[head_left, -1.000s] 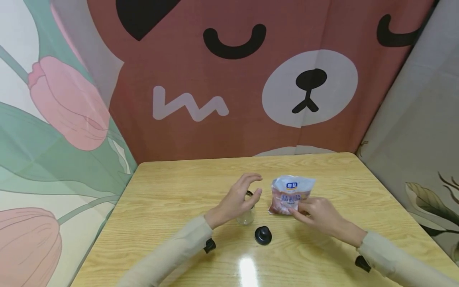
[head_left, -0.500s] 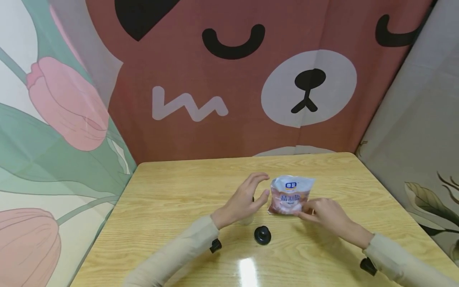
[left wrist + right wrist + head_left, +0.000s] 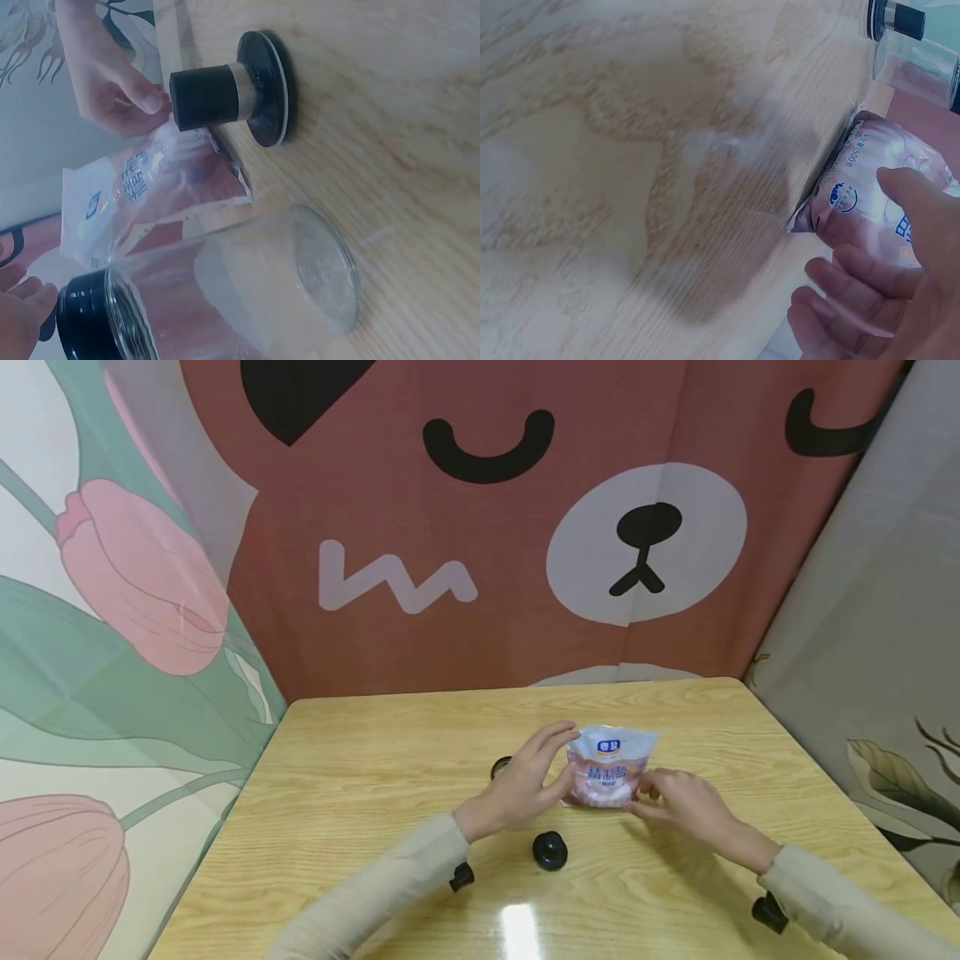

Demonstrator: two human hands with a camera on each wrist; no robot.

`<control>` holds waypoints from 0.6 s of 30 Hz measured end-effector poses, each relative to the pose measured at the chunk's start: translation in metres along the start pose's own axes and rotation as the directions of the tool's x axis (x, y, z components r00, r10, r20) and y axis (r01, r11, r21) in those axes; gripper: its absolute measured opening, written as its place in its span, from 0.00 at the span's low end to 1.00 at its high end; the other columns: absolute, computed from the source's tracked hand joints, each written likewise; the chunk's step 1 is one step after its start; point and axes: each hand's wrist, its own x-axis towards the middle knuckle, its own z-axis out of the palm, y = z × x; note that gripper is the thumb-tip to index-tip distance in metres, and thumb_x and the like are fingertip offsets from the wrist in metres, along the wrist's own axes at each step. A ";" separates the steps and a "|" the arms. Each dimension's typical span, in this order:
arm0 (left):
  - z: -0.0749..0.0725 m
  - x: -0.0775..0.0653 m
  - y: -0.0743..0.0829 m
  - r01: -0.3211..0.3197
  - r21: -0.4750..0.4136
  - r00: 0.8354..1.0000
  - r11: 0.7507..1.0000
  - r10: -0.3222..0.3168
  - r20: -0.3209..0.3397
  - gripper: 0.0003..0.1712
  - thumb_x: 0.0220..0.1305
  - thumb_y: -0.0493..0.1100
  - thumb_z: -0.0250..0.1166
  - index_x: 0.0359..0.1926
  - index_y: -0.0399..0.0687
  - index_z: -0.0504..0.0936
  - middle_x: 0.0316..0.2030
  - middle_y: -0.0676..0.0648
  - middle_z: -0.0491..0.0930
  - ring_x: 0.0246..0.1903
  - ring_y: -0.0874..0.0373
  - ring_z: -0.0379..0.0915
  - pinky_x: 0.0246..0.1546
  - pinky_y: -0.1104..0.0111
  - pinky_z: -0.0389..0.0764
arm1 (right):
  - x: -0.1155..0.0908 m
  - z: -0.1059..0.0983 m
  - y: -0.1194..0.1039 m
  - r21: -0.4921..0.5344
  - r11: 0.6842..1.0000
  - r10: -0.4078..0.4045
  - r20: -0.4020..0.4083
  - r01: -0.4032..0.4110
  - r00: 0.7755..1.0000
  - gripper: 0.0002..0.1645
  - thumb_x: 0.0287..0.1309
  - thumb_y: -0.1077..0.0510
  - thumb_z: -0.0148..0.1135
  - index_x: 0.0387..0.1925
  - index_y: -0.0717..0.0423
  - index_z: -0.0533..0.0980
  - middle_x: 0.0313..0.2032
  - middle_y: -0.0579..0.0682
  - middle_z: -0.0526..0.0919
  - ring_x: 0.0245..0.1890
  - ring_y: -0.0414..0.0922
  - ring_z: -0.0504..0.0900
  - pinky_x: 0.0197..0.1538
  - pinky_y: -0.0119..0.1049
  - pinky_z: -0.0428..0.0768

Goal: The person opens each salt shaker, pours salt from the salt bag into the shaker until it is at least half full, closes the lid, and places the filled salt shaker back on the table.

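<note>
A pink-and-white plastic bag of salt (image 3: 606, 768) stands upright on the table. My left hand (image 3: 517, 785) reaches its upper left side, fingers extended and thumb apart; contact with the bag is unclear. At the lower right side of the bag is my right hand (image 3: 686, 810), its thumb against or just in front of the bag and its other fingers loosely bent beside it, as the right wrist view shows. Behind my left hand, mostly hidden, stands a clear glass jar (image 3: 247, 277) with a black collar. Its black knobbed lid (image 3: 550, 851) lies nearer to me.
The wooden table (image 3: 360, 768) runs back to a curtain (image 3: 375, 643) printed with a bear's face. Flowered cloth (image 3: 135, 718) hangs on the left and a grey cloth (image 3: 862, 652) on the right. Small black devices (image 3: 768, 912) sit under both wrists.
My left hand has moved right, from over the jar to the bag's left side, uncovering the jar's rim. My right hand has drawn from the bag's front to its right side.
</note>
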 end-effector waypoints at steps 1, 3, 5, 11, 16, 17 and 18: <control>0.001 0.000 0.001 -0.005 -0.001 1.000 1.000 0.005 0.002 0.28 0.66 0.35 0.62 0.66 0.33 0.66 0.66 0.37 0.65 0.68 0.49 0.61 0.70 0.66 0.60 | 0.000 0.000 0.001 -0.008 1.000 0.009 0.001 -0.009 1.000 0.17 0.52 0.43 0.74 0.27 0.51 0.80 0.25 0.42 0.80 0.22 0.37 0.75 0.23 0.33 0.76; 0.003 0.001 0.002 -0.023 0.008 1.000 1.000 0.023 0.000 0.28 0.66 0.34 0.63 0.65 0.32 0.67 0.67 0.36 0.64 0.68 0.49 0.60 0.70 0.66 0.59 | 0.000 -0.001 0.002 -0.015 0.999 0.031 0.003 -0.031 1.000 0.19 0.51 0.42 0.75 0.27 0.53 0.80 0.25 0.44 0.80 0.23 0.39 0.76 0.24 0.35 0.77; 0.005 0.001 0.002 -0.049 0.025 0.999 0.998 0.050 -0.007 0.28 0.66 0.35 0.62 0.65 0.32 0.67 0.67 0.35 0.64 0.69 0.47 0.58 0.71 0.66 0.58 | 0.000 -0.002 0.003 -0.019 0.998 0.052 0.005 -0.052 0.999 0.21 0.50 0.42 0.75 0.27 0.55 0.79 0.26 0.46 0.81 0.23 0.40 0.77 0.24 0.38 0.78; 0.011 0.004 0.007 -0.065 0.005 0.998 0.998 0.065 0.019 0.28 0.69 0.37 0.59 0.66 0.31 0.65 0.71 0.35 0.58 0.74 0.47 0.45 0.73 0.61 0.51 | 0.001 -0.001 0.007 0.019 0.998 0.065 -0.012 -0.064 0.998 0.25 0.47 0.45 0.78 0.33 0.61 0.79 0.30 0.52 0.81 0.27 0.47 0.79 0.26 0.40 0.80; 0.018 0.003 0.011 -0.050 0.000 0.998 0.999 0.050 0.036 0.31 0.70 0.38 0.58 0.69 0.32 0.60 0.72 0.35 0.55 0.75 0.46 0.41 0.73 0.56 0.50 | 0.004 0.004 0.010 0.170 0.985 0.031 -0.035 -0.024 0.999 0.33 0.46 0.55 0.80 0.45 0.70 0.72 0.35 0.59 0.79 0.31 0.53 0.81 0.30 0.39 0.82; 0.019 0.003 0.011 -0.048 0.010 0.998 0.999 0.048 0.033 0.32 0.70 0.38 0.58 0.70 0.32 0.60 0.73 0.35 0.55 0.75 0.45 0.41 0.73 0.56 0.51 | 0.005 0.005 0.011 0.197 0.980 0.028 -0.035 -0.020 0.999 0.34 0.46 0.56 0.80 0.47 0.71 0.70 0.35 0.59 0.79 0.32 0.53 0.81 0.30 0.39 0.82; 0.021 0.003 0.012 -0.046 0.019 0.999 0.999 0.045 0.031 0.33 0.69 0.38 0.59 0.70 0.32 0.59 0.73 0.35 0.54 0.75 0.45 0.41 0.73 0.56 0.51 | 0.005 0.006 0.011 0.219 0.976 0.031 -0.035 -0.022 0.999 0.36 0.46 0.57 0.80 0.48 0.71 0.68 0.36 0.59 0.78 0.32 0.52 0.81 0.30 0.38 0.82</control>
